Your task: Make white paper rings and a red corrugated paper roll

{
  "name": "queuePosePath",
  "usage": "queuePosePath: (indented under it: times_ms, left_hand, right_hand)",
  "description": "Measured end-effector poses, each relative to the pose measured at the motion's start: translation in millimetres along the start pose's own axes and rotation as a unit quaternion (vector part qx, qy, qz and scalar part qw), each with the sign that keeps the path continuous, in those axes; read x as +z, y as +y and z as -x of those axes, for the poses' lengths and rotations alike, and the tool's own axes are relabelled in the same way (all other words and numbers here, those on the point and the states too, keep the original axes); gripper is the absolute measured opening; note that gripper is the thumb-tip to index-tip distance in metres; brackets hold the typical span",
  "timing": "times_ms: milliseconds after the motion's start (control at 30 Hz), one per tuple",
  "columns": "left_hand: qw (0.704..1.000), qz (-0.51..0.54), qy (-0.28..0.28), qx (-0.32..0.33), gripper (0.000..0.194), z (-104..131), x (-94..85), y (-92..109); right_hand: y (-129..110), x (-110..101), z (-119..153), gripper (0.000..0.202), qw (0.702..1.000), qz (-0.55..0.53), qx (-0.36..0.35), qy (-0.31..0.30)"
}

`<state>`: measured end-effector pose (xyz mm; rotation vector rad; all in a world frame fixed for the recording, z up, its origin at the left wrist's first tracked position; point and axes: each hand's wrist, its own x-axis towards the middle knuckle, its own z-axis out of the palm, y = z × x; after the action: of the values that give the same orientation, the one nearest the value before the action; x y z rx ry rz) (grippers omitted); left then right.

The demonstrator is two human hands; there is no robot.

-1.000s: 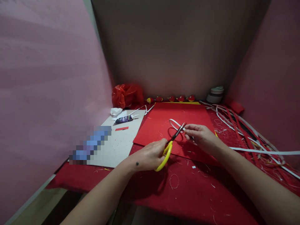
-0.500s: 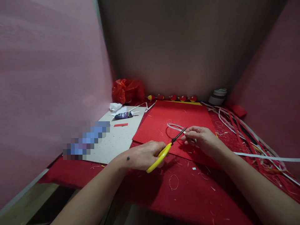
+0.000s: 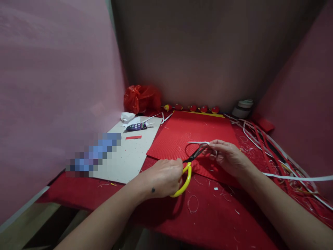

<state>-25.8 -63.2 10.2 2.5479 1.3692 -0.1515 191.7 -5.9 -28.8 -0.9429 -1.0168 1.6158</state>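
Note:
My left hand [image 3: 166,177] is closed around the scissors [image 3: 186,180], which have yellow handles and dark blades. Their blades point up and right, with the tips beside the fingers of my right hand [image 3: 225,152]. Pinched in those right fingers is a thin white paper strip [image 3: 197,142] whose end sticks out to the left. A long white tail of strip shows beyond my right forearm; whether it is the same piece is hidden. Both hands hover over a red ribbed sheet [image 3: 169,139] on the red cloth [image 3: 208,218].
A pale board [image 3: 117,163] at left bears a glue tube [image 3: 136,126], a small red strip [image 3: 133,137] and crumpled white paper [image 3: 127,117]. Behind are a red plastic bag [image 3: 142,99] and several small red figures [image 3: 203,109]. Loose strips [image 3: 270,146] lie tangled at right, near a lidded jar [image 3: 242,108].
The scissors have turned, and their blades have moved to the strip at my right fingertips. The strip's loop has straightened into a short end pointing left.

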Motion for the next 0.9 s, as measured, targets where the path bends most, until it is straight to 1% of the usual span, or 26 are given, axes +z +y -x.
queuePosePath:
  times_ms: [100, 200, 400, 567, 700, 900]
  left_hand:
    - [1.0, -0.012, 0.0, 0.007, 0.018, -1.7, 2.8, -0.4]
    - [1.0, -0.008, 0.011, 0.016, 0.016, -1.9, 4.6, -0.3]
    - [1.0, 0.009, 0.02, 0.004, 0.015, -3.2, 8.3, 2.8]
    - [1.0, 0.011, 0.029, -0.003, 0.019, -4.8, 8.3, 5.9]
    - [1.0, 0.016, 0.026, -0.005, 0.02, -4.4, 6.9, 8.0]
    - [0.999, 0.019, 0.031, -0.003, 0.017, -4.0, 7.8, 8.4]
  right_hand:
    - [0.5, 2.2, 0.9, 0.003, 1.0, -0.001, -0.004, 0.001]
    - [2.1, 4.8, 2.4, 0.003, 1.0, -0.018, -0.007, -0.007]
    - [6.5, 8.9, 4.5, 0.006, 0.998, -0.052, -0.005, -0.031]
    - [6.7, 14.8, 7.3, 0.005, 0.999, -0.032, -0.023, -0.034]
    - [5.8, 19.7, 10.6, 0.003, 0.999, -0.039, -0.018, -0.034]
    - [7.5, 22.3, 10.7, 0.005, 0.998, -0.043, -0.019, -0.03]
